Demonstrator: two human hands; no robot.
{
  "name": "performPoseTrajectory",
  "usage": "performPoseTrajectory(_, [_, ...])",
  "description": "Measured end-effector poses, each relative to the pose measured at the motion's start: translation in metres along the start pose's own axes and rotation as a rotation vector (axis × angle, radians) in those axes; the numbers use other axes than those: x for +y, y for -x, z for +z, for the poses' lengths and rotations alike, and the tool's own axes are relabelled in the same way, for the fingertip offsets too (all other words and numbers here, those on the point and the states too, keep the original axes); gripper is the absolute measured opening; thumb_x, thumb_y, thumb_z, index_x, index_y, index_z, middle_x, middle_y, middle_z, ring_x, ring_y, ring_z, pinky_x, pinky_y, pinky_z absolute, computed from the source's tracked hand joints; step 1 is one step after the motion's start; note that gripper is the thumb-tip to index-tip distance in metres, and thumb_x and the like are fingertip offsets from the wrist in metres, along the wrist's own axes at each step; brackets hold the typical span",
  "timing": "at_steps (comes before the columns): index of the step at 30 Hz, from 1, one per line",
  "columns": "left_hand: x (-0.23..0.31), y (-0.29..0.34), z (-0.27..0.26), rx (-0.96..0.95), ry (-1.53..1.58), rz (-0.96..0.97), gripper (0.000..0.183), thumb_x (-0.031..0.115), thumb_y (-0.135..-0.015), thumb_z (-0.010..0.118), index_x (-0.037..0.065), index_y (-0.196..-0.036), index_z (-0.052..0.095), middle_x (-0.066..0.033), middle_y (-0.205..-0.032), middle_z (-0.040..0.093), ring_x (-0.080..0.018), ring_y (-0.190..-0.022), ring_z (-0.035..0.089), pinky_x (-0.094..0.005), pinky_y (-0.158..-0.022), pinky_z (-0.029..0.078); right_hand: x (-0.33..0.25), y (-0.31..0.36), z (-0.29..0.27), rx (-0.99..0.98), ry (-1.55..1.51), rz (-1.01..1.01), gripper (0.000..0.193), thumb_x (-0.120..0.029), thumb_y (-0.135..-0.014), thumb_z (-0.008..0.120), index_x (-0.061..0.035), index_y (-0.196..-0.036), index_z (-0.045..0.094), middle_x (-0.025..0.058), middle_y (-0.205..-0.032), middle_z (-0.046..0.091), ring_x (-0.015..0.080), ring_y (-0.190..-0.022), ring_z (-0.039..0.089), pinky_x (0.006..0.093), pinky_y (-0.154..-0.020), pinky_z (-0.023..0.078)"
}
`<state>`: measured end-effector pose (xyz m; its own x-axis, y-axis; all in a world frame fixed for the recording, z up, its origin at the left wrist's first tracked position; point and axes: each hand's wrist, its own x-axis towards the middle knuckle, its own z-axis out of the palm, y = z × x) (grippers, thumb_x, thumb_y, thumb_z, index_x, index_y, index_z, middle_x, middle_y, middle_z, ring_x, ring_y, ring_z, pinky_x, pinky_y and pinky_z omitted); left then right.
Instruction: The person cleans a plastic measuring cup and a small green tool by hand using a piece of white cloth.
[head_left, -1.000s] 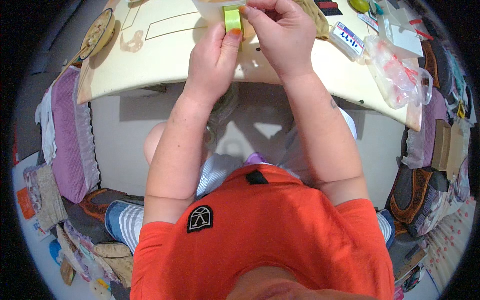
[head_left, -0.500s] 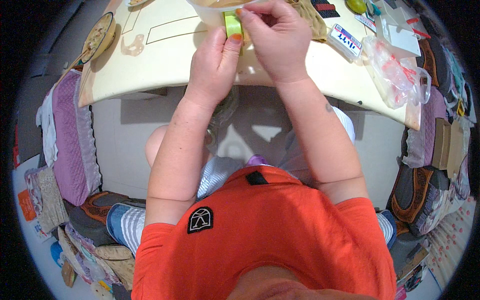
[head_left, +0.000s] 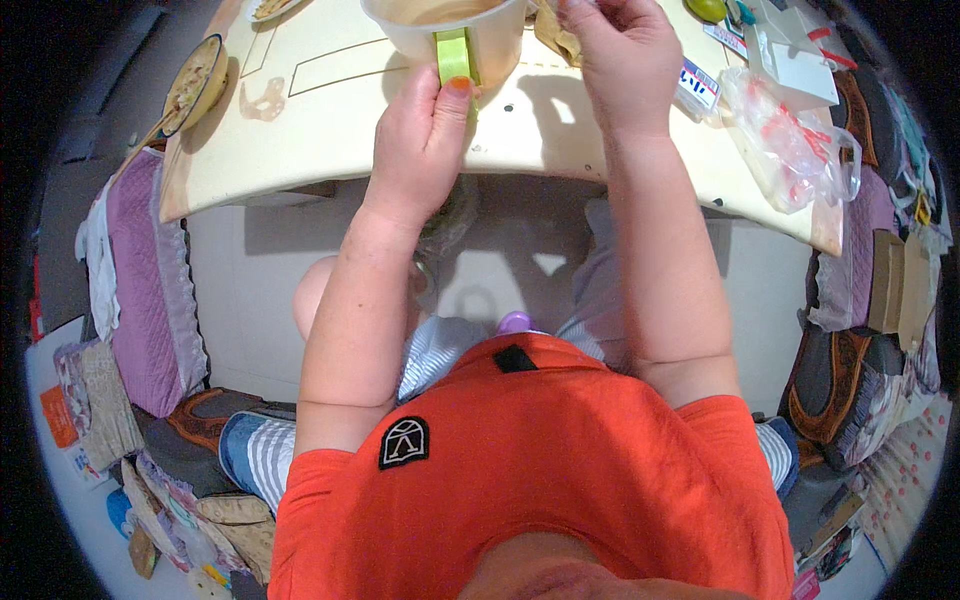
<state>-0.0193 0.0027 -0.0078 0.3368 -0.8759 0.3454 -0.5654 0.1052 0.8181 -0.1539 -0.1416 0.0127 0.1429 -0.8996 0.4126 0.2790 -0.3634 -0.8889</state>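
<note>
A translucent plastic jug (head_left: 502, 50) with a bright green handle (head_left: 453, 55) is at the table's near side, cut off by the upper edge of the view. Wrapped round that handle is my left hand (head_left: 420, 140), its thumb on top. My right hand (head_left: 632, 75) is raised to the right of the jug, apart from it. Its fingers are pinched together at the upper edge, and what they hold, if anything, cannot be made out. Just left of it, partly hidden, lies a crumpled tan cloth (head_left: 556, 35). Something light brown shows inside the jug.
On the cream table (head_left: 330, 130), a yellow bowl of food (head_left: 197, 85) with chopsticks stands at the left edge. To the right lie a blue-and-white packet (head_left: 697, 88), a crumpled clear plastic bag (head_left: 785, 150), a white box (head_left: 795, 70) and a green fruit (head_left: 708, 8).
My right hand has left the green handle and moved right, up to the view's edge. My left hand keeps its grip, and the jug has shifted slightly left.
</note>
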Motion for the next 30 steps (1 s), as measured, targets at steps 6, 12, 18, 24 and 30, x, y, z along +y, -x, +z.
performPoseTrajectory(6, [-0.001,0.0,-0.001,-0.038,-0.003,-0.055,0.039,0.037,-0.106,0.047,0.002,-0.114,0.061,-0.0074,-0.1,0.068,-0.0149,-0.092,0.061,-0.0299,-0.083,0.049,0.001,0.026,0.016,-0.091,0.07,0.102,0.007,-0.003,-0.089,0.07,-0.0013,-0.089,0.063,-0.0006,-0.084,0.064,0.0056,-0.076,0.057,0.0218,-0.065,0.048])
performPoseTrajectory(12, [-0.002,-0.007,0.0,-0.033,-0.093,0.016,0.038,0.036,-0.105,0.049,0.001,-0.111,0.061,-0.0097,-0.098,0.069,-0.0159,-0.09,0.062,-0.0312,-0.082,0.049,0.05,0.034,0.005,-0.18,0.549,0.121,0.02,-0.017,-0.081,0.075,-0.0005,-0.09,0.071,0.0061,-0.077,0.071,0.0103,-0.068,0.065,0.0255,-0.065,0.053])
performPoseTrajectory(18, [-0.003,-0.008,0.0,0.023,-0.09,0.079,0.04,0.042,-0.102,0.051,0.003,-0.102,0.059,-0.0203,-0.09,0.067,-0.0408,-0.084,0.064,-0.0457,-0.072,0.05,0.021,0.041,0.018,-0.11,0.421,-0.013,0.019,-0.015,-0.08,0.075,-0.0013,-0.091,0.071,0.0067,-0.077,0.07,0.0114,-0.07,0.066,0.026,-0.066,0.053])
performPoseTrajectory(24, [-0.001,-0.011,0.0,0.012,-0.09,0.071,0.038,0.04,-0.102,0.051,0.003,-0.102,0.06,-0.0202,-0.089,0.067,-0.0402,-0.083,0.064,-0.0452,-0.072,0.05,0.037,0.048,0.019,-0.29,0.587,0.104,0.019,-0.015,-0.078,0.075,-0.0012,-0.091,0.07,0.0092,-0.078,0.071,0.0136,-0.069,0.065,0.0291,-0.067,0.054])
performPoseTrajectory(30, [-0.002,-0.01,-0.003,0.015,-0.074,0.085,0.037,0.039,-0.102,0.051,0.003,-0.102,0.061,-0.0196,-0.088,0.067,-0.039,-0.081,0.064,-0.0446,-0.072,0.05,-0.004,0.042,0.026,-0.198,0.488,-0.143,0.009,-0.005,-0.082,0.068,0.0007,-0.088,0.065,0.0109,-0.079,0.065,0.0215,-0.072,0.063,0.0319,-0.067,0.051])
